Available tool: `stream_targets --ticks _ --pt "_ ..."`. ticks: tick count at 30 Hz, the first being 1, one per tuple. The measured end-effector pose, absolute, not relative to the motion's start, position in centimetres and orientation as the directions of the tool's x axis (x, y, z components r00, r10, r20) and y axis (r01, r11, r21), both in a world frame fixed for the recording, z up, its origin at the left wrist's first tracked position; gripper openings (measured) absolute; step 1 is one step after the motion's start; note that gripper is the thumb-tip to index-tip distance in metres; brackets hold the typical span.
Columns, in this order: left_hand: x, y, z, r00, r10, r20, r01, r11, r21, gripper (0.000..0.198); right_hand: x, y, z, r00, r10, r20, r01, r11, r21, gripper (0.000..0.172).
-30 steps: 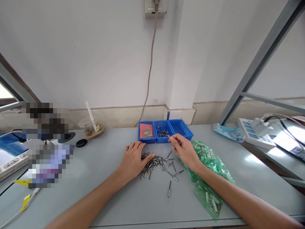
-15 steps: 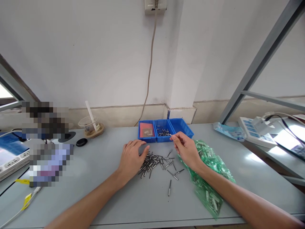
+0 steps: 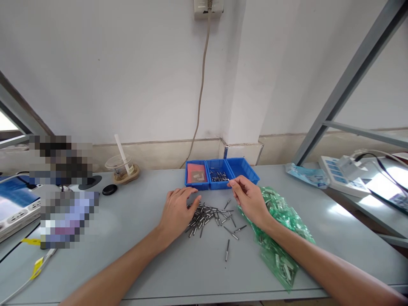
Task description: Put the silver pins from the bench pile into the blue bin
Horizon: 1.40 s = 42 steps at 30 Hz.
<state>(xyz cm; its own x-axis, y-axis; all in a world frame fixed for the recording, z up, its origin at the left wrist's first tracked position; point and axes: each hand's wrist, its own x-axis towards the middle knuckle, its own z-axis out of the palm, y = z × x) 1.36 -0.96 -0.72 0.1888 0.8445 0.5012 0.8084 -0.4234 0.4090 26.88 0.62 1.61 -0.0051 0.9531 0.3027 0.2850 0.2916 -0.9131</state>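
On the grey table lies a pile of thin metal pins (image 3: 204, 219), with several more scattered to its right. My left hand (image 3: 178, 212) rests at the pile's left edge, thumb and fingers apart, holding nothing. Thumb and index finger of my right hand (image 3: 248, 199) pinch a small metal pin (image 3: 228, 180) near the front of the blue bins. The middle blue bin (image 3: 219, 185) contains several pins. A red piece and a small clear bag lie in the left blue bin (image 3: 196, 186). The right blue bin (image 3: 242, 167) stands beside them.
Under and beside my right forearm is a green plastic bag (image 3: 279, 259) of parts. A cup (image 3: 119, 165) with a straw and a black round lid (image 3: 109, 189) stand at the left. Power strips (image 3: 342, 176) and a blue packet (image 3: 307, 175) lie at the right.
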Motion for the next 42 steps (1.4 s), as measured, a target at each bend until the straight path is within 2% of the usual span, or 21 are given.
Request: stream_targets --ticks 11,18,38,42 --pt "1.4 -0.8 -0.5 0.218 0.853 0.475 0.818 -0.425 0.388 0.015 27.0 0.9 1.3 -0.094 0.944 0.317 0.286 0.331 -0.899 0.03" --pt "1.5 -1.4 -0.7 0.352 0.815 0.46 0.779 -0.527 0.339 0.021 27.0 1.1 1.1 -0.073 0.921 0.384 0.286 0.388 -0.876 0.028" --pt "1.7 -1.9 -0.4 0.537 0.764 0.358 0.701 -0.64 0.314 0.025 27.1 1.1 1.1 -0.071 0.942 0.329 0.295 0.335 -0.895 0.026" --pt "1.7 -2.2 -0.3 0.56 0.749 0.353 0.692 -0.658 0.298 0.031 27.1 1.2 1.2 -0.052 0.945 0.323 0.296 0.323 -0.899 0.025"
